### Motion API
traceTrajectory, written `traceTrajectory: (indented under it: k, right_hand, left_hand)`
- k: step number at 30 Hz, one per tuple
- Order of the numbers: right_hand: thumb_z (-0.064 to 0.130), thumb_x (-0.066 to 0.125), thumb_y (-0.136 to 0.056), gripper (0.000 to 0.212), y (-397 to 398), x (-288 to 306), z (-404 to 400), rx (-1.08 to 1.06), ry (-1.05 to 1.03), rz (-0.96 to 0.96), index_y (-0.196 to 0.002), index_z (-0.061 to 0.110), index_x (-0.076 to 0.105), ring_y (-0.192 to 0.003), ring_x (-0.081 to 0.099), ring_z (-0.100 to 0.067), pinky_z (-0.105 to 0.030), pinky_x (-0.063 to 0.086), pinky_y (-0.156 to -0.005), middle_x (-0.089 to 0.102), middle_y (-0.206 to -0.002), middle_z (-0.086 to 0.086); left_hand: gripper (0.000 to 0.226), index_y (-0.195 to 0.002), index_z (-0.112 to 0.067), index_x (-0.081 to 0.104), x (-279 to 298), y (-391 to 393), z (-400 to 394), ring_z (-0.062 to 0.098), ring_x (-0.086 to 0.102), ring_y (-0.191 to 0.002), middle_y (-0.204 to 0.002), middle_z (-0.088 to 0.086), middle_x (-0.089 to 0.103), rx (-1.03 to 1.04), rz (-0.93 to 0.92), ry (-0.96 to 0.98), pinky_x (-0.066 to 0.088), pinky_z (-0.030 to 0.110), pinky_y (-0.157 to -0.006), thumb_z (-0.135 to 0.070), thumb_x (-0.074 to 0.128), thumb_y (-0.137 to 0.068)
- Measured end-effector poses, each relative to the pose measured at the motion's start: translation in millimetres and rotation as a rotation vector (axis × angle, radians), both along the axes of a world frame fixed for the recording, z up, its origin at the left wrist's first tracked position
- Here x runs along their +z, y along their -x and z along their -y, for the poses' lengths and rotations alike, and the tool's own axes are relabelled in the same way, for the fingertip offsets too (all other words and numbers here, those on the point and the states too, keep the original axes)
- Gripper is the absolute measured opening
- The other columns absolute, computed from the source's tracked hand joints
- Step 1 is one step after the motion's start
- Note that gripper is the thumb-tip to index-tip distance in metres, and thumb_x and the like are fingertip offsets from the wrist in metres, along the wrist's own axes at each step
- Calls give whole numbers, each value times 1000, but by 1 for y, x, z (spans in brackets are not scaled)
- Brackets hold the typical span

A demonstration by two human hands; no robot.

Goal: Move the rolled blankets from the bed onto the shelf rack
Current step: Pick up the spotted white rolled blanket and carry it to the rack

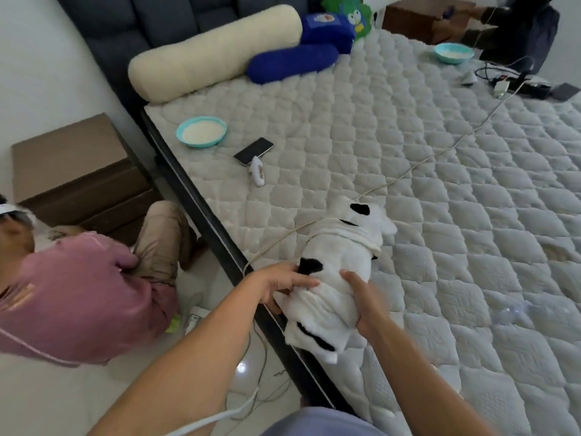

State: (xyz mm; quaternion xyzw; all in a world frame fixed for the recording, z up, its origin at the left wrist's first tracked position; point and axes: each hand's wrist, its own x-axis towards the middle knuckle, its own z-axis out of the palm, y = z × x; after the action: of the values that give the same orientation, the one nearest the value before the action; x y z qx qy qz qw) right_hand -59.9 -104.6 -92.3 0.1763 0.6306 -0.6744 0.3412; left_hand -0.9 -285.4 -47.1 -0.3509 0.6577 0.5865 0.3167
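Rolled blanket (pixel 333 278) lies at the bed's (pixel 440 215) near edge, left hand (pixel 283 286) and right hand (pixel 361 297) clasping it; squeeze firmly, lifting clear of the cable (pixel 408 171).

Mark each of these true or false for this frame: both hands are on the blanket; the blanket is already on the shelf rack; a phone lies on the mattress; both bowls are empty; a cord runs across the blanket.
1. Both hands are on the blanket. True: the left hand and right hand grip the white-and-black rolled blanket.
2. The blanket is on the shelf rack. False: it lies at the mattress edge; no rack is in view.
3. A phone lies on the mattress. True: the phone.
4. Both bowls are empty. False: the near bowl and far bowl hold something white.
5. A cord crosses the blanket. True: the cord.
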Motion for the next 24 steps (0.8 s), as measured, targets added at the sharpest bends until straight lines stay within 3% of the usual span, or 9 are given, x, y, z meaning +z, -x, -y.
traceTrajectory:
  k: [4,7,11,15,17,20,24]
  right_hand:
    - [35,72,-69,50,-60,23,34,229,24,-105,-115,19,60,-98,67,-30,-51,56,-87,69,-109,-8]
    - [27,66,-75,40,-118,40,60,468,11,-179,-114,17,62,-98,66,-28,-47,56,-87,70,-107,-7]
    - [20,65,-73,43,-207,57,89,775,56,-301,-116,20,59,-97,64,-21,-38,54,-81,67,-111,-4]
    - [16,63,-71,34,-310,68,112,1113,101,-386,-103,27,59,-95,62,-21,-40,54,-81,65,-106,-1]
    - [18,64,-68,43,-362,69,122,1249,112,-441,-110,24,57,-92,61,-17,-36,53,-76,64,-105,1]
    - [13,65,-70,40,-436,71,134,1424,182,-494,-107,25,54,-86,57,-9,-29,47,-67,61,-98,8]
    - [27,62,-57,62,-522,62,151,1675,174,-537,-117,24,53,-91,58,-15,-30,46,-66,62,-106,2]
  left_hand:
    - [41,-110,-32,60,28,-91,19,19,57,-106,-122,1,61,148,-111,35,56,39,-75,-34,79,-74]
    - [41,-110,-26,64,38,-179,32,19,60,-107,-117,0,67,292,-154,64,57,44,-84,-32,81,-73]
    - [54,-119,-20,61,33,-314,30,22,58,-116,-123,4,66,672,-220,-11,57,48,-83,-30,82,-71]
    - [46,-116,-20,60,32,-443,3,22,60,-114,-124,5,65,962,-260,-21,56,50,-84,-28,79,-75]
    - [50,-122,-21,57,32,-501,-13,20,61,-111,-121,3,66,1066,-261,-4,56,51,-86,-29,77,-77]
    - [56,-127,-22,54,34,-579,-36,20,61,-110,-119,2,65,1204,-258,27,57,48,-82,-30,77,-77]
    - [47,-121,-25,54,28,-665,-61,19,60,-107,-116,0,64,1395,-234,55,56,50,-83,-28,75,-79]
